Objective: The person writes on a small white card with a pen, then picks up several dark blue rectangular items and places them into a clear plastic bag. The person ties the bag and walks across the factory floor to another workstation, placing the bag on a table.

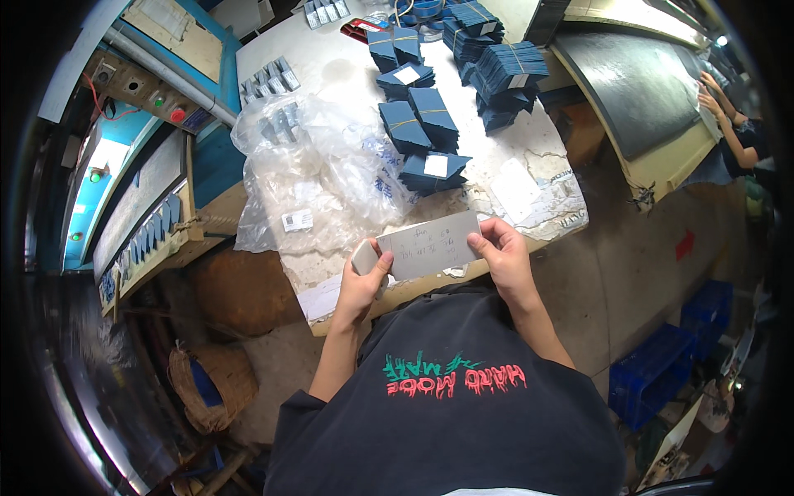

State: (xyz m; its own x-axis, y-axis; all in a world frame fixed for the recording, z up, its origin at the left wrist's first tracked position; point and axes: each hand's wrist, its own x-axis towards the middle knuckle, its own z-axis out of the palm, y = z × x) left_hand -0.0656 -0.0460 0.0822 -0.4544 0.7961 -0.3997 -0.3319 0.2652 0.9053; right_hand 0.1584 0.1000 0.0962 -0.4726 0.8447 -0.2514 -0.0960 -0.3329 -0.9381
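Note:
A flat grey card with handwriting on it spans both my hands above the near edge of the table. My left hand is closed on its left end, thumb on the face. A smaller pale piece with rounded corners also sits in that hand; I cannot tell whether it is separate from the card. The right end is pinched by my right hand, thumb on top. Just beyond the card lies a bundle of dark blue pieces with a white label.
More banded dark blue bundles stack toward the table's far right. Crumpled clear plastic bags cover the left side of the white worn table. Small grey packets lie behind them. Blue crates and a wicker basket stand on the floor. Another person works at the right.

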